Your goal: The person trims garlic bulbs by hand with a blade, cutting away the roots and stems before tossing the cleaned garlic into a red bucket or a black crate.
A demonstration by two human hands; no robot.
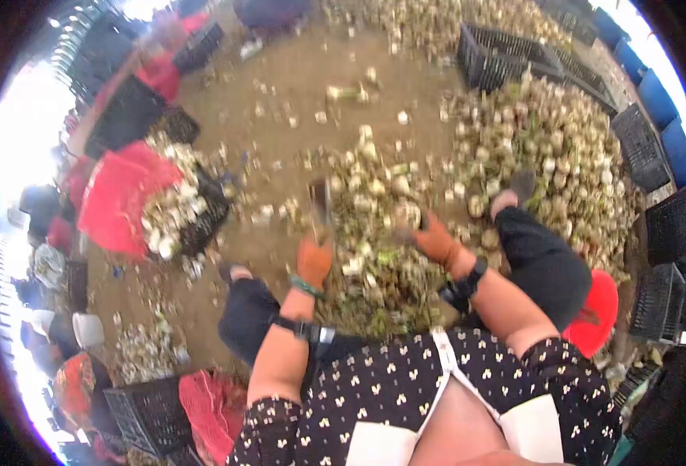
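My left hand (314, 261), in an orange glove, is closed at the lower end of a flat, dark, blade-like object (320, 203). Blur hides exactly what that object is. My right hand (436, 241), gloved too, is curled beside a garlic bulb (407, 213); a dark shape lies at its fingers, too smeared to name. Between and beyond both hands spreads a heap of garlic bulbs (362, 186), with stalks and trimmings (382, 291) nearer my body.
To the left, a dark crate (205, 221) of garlic has a red mesh bag (118, 198) beside it. A larger garlic pile (553, 147) lies at right, below black crates (506, 62). My legs flank the heap. A red rounded object (603, 311) is by my right thigh.
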